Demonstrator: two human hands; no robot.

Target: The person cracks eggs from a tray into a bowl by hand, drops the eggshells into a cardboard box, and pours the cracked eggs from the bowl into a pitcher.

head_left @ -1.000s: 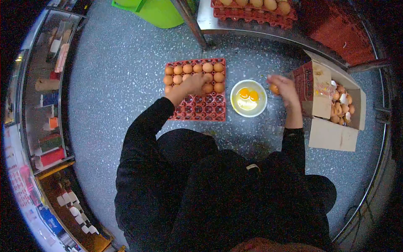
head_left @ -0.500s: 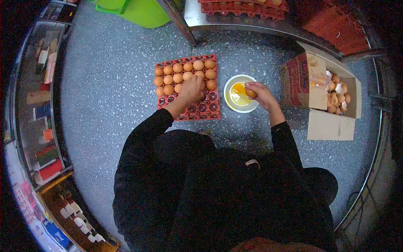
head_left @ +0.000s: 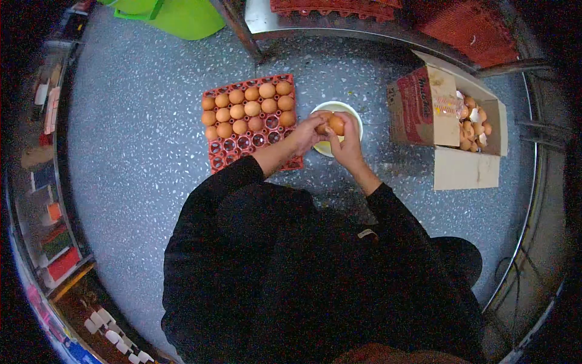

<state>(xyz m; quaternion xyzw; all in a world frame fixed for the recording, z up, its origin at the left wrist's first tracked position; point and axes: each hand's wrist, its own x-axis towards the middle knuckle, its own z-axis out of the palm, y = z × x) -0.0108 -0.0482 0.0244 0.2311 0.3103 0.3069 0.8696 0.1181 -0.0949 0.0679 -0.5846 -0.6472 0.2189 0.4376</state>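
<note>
Over the white bowl (head_left: 360, 124) my two hands meet, each with a brown egg. My left hand (head_left: 308, 134) has its fingers closed round one egg (head_left: 325, 123). Right beside it, touching or nearly so, is the other egg (head_left: 336, 125), held in my right hand (head_left: 348, 145). Both hands hide most of the bowl; some yellowish liquid shows at its lower part. To the left, a red egg tray (head_left: 257, 141) lies on the floor with several brown eggs in its upper rows and bare cups in the lower ones.
An open cardboard box (head_left: 412, 108) holding eggshells (head_left: 473, 130) stands on the right. A metal table (head_left: 260, 21) with red trays (head_left: 339, 7) is at the top, beside a green container (head_left: 182, 18). Shelves (head_left: 54, 182) line the left side.
My left hand has lifted an egg from the tray and moved right to the bowl. My right hand, still with its egg, has moved from the right side to meet it.
</note>
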